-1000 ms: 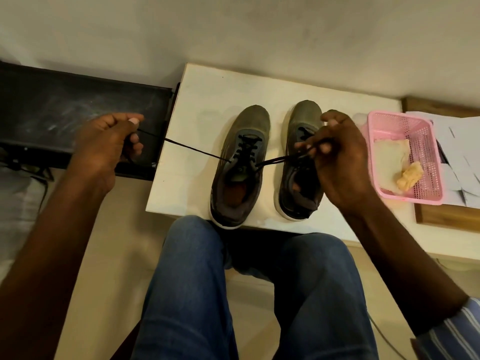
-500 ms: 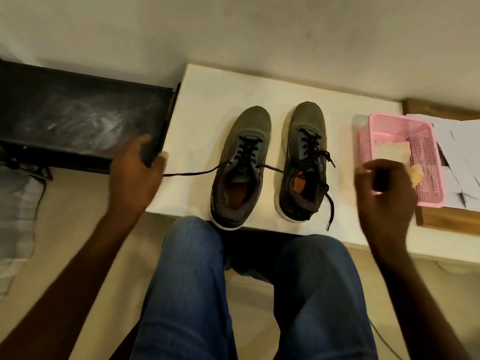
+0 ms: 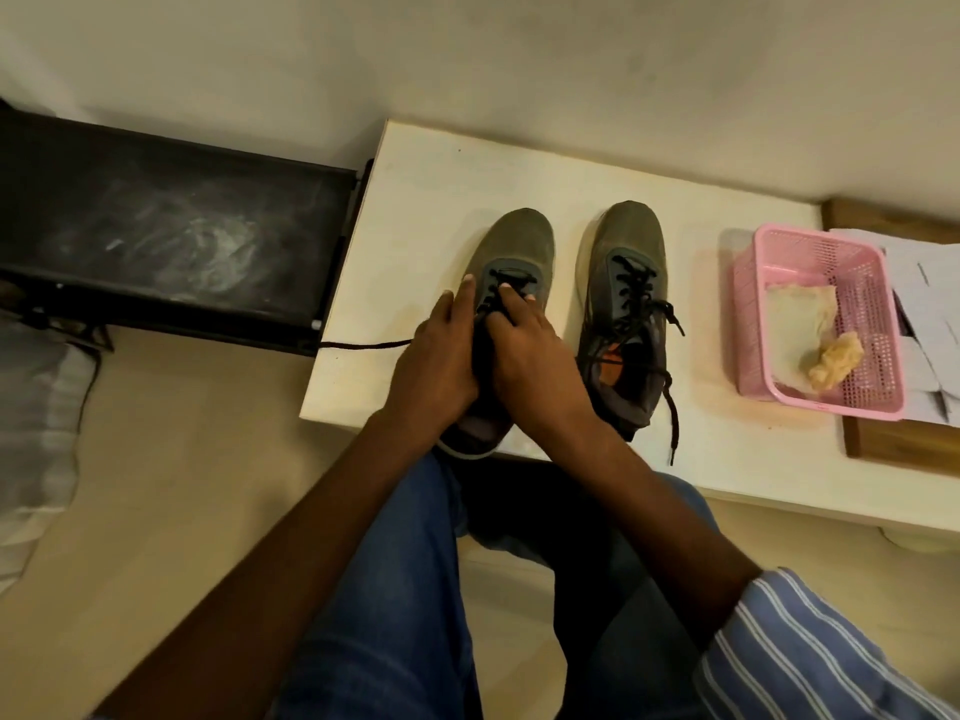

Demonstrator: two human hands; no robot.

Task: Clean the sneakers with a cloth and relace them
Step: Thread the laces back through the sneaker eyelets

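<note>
Both my hands were on the left shoe (image 3: 519,241), which stood on the white desk (image 3: 431,200) with its toe pointing to twelve o'clock. My left hand (image 3: 436,366) lay along the shoe's nine o'clock side, fingers (image 3: 464,298) stretched up beside the eyelets; my right hand (image 3: 530,366) covered the opening, its fingers (image 3: 511,309) pressed on the lace (image 3: 506,280) over the tongue. Whether either hand actually pinched the lace, I could not tell. One loose lace end (image 3: 363,346) trailed from under my left hand toward nine o'clock, past the desk edge. The right shoe (image 3: 628,241) stood just beside, at three o'clock, its lace ends (image 3: 672,407) hanging untied. Further toward three o'clock sat a pink basket (image 3: 878,283) holding a cloth (image 3: 800,314) and a crumpled yellow rag (image 3: 836,361).
</note>
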